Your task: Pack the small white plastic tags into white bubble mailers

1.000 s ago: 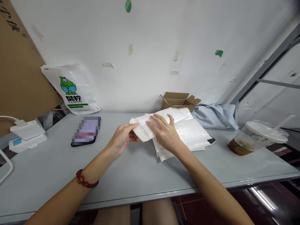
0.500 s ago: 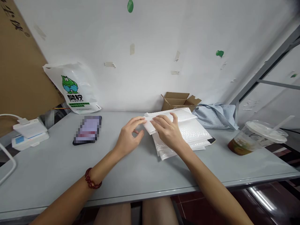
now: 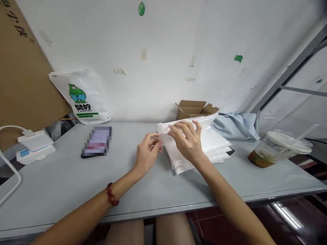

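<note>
Several white bubble mailers (image 3: 216, 141) lie in a stack on the grey table. The top bubble mailer (image 3: 206, 119) is partly lifted, with its left end folded and standing off the stack. My left hand (image 3: 147, 153) is closed in a pinch at that mailer's left edge, a beaded red bracelet on the wrist. My right hand (image 3: 187, 141) reaches over the stack, its bent fingers gripping the mailer's folded end while the outer finger sticks up. The right thumb is mostly hidden.
A phone (image 3: 97, 141) lies at left, near white chargers (image 3: 35, 146) with a cable. Behind stand a printed plastic bag (image 3: 84, 98), an open cardboard box (image 3: 192, 109) and a light-blue cloth (image 3: 236, 126). A lidded drink cup (image 3: 270, 148) with a straw is at right.
My left fingers have closed to a pinch at the mailer's edge. The top mailer's left end has risen and tilted, and my right hand has shifted slightly right with it.
</note>
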A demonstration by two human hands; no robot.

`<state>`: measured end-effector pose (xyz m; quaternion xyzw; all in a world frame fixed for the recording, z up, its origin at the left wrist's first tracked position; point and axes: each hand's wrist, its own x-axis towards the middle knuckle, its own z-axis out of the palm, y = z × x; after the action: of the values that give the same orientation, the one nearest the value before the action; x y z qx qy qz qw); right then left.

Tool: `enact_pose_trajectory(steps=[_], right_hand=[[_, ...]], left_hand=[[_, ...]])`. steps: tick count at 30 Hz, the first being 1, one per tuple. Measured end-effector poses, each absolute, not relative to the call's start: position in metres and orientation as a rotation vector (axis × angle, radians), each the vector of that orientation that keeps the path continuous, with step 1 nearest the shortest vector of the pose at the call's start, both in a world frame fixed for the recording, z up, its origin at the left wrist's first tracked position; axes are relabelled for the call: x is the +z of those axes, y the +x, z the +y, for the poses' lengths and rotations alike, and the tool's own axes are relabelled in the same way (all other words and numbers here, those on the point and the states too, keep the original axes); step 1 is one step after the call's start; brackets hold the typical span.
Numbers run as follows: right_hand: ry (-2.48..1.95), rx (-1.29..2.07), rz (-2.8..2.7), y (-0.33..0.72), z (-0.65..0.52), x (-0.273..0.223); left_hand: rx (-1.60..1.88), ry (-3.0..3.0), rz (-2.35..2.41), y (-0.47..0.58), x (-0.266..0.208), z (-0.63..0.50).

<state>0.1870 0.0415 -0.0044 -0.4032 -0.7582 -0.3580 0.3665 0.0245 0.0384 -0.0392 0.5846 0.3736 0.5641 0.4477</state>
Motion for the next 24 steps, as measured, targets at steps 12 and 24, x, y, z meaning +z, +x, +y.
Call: enact_pose_trajectory(steps=[12,24], right_hand=[[-1.146,-0.907,-1.928,0.186,0.044,-0.004],[-1.291,-0.688,-2.088,0.195,0.048,-0.002]], left_hand=[[1.046,1.244,0.735,0.021,-0.035,0.042],[0.951,1.083,0.728,0.021,-0.031,0.031]])
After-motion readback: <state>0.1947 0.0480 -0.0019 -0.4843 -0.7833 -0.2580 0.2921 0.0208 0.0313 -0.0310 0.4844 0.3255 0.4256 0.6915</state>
